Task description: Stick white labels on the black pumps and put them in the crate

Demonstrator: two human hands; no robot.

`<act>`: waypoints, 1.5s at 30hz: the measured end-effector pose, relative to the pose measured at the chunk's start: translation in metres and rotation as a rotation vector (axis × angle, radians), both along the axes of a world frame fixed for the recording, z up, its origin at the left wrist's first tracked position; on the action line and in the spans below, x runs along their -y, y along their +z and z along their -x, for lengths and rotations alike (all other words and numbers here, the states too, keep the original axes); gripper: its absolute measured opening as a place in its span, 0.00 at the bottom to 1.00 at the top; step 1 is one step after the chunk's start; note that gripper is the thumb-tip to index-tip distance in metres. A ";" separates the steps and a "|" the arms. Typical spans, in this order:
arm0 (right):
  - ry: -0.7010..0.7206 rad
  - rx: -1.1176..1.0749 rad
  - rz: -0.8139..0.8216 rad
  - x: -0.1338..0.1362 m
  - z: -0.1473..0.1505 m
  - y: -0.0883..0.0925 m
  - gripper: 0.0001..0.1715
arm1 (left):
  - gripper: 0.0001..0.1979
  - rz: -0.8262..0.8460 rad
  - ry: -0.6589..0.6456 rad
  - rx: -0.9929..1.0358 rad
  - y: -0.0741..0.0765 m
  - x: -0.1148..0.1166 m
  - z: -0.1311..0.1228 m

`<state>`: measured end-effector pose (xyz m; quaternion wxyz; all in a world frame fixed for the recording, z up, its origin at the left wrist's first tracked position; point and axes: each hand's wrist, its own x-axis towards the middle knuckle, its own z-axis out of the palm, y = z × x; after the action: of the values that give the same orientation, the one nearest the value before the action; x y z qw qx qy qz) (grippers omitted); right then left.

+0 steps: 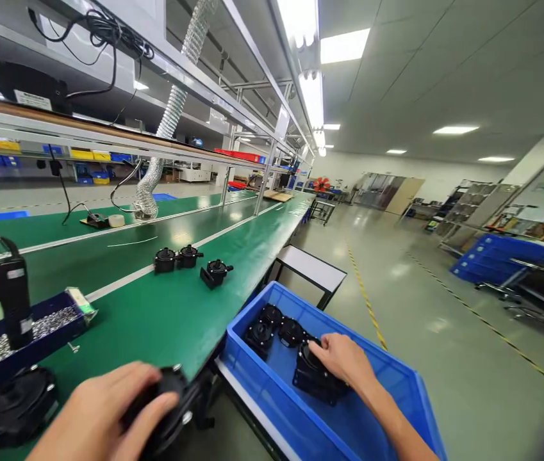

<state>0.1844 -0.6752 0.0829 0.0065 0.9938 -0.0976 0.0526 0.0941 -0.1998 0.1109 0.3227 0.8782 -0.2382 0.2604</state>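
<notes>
At the table's near edge, my left hand (103, 410) is closed around a round black plastic pump (168, 410) with silver screws at its rim. My right hand (346, 358) reaches into a blue bin (252, 362), its fingers closed on a black pump (317, 378) inside it. Several more black pumps (291, 333) lie in the bin, left of that hand. Another round black pump (19, 406) rests on the green table (156, 320), left of my left hand.
Three black pumps (216, 271) stand farther along the table. At left, a black electric screwdriver (11, 291) hangs over a dark blue tray (67, 330) of silver screws. A loose screw (74, 347) lies beside it. A white-topped stand (313, 266) is beyond the bin.
</notes>
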 end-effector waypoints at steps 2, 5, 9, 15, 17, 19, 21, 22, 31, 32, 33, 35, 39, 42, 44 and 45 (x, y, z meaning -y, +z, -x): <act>-0.026 -0.054 -0.023 0.020 0.003 -0.023 0.22 | 0.14 -0.026 -0.132 -0.134 0.024 0.067 -0.038; -0.029 -0.093 -0.055 0.032 0.005 -0.053 0.20 | 0.15 -0.013 -0.128 -0.244 0.028 0.169 -0.092; -0.029 -0.128 -0.083 0.038 0.003 -0.071 0.18 | 0.13 -0.146 -0.153 -0.393 -0.017 0.273 -0.142; -0.039 -0.240 -0.073 0.054 0.007 -0.077 0.10 | 0.11 -0.242 -0.171 -0.578 -0.082 0.343 -0.175; -0.044 -0.273 -0.071 0.060 0.007 -0.078 0.09 | 0.12 -0.259 -0.183 -0.634 -0.098 0.350 -0.181; -0.054 -0.286 -0.080 0.063 0.005 -0.080 0.10 | 0.13 -0.273 -0.194 -0.696 -0.111 0.353 -0.188; -0.069 -0.286 -0.097 0.063 0.000 -0.083 0.13 | 0.22 -0.270 -0.223 -0.740 -0.118 0.351 -0.194; -0.077 -0.286 -0.108 0.063 -0.002 -0.085 0.15 | 0.30 -0.257 -0.251 -0.744 -0.119 0.348 -0.195; -0.093 -0.180 -0.207 0.071 -0.012 -0.074 0.27 | 0.17 -0.273 -0.607 -0.275 -0.070 0.209 -0.112; -0.070 -0.145 -0.220 0.071 -0.014 -0.075 0.28 | 0.12 -0.327 -0.645 -0.118 -0.072 0.182 -0.098; -0.029 -0.089 -0.241 0.067 -0.017 -0.077 0.29 | 0.10 -0.365 -0.649 0.039 -0.077 0.153 -0.085; 0.168 0.157 -0.301 0.045 -0.031 -0.087 0.30 | 0.12 -0.383 -0.558 0.218 -0.093 0.095 -0.062; 0.855 0.471 -0.368 -0.082 -0.055 -0.082 0.21 | 0.16 -0.403 -0.402 0.238 -0.123 -0.002 -0.023; 1.198 0.276 -0.393 -0.221 -0.045 -0.037 0.21 | 0.14 -0.395 -0.346 0.255 -0.136 -0.038 -0.003; 1.341 0.132 -0.361 -0.310 -0.032 -0.004 0.23 | 0.15 -0.368 -0.286 0.250 -0.142 -0.046 0.004; 1.400 0.090 -0.331 -0.349 -0.027 0.009 0.25 | 0.15 -0.359 -0.255 0.248 -0.144 -0.048 0.007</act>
<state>0.2109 -0.3259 0.0919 -0.1835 0.8079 0.5556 0.0700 0.0874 -0.1521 -0.0334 0.1603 0.8455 -0.4275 0.2770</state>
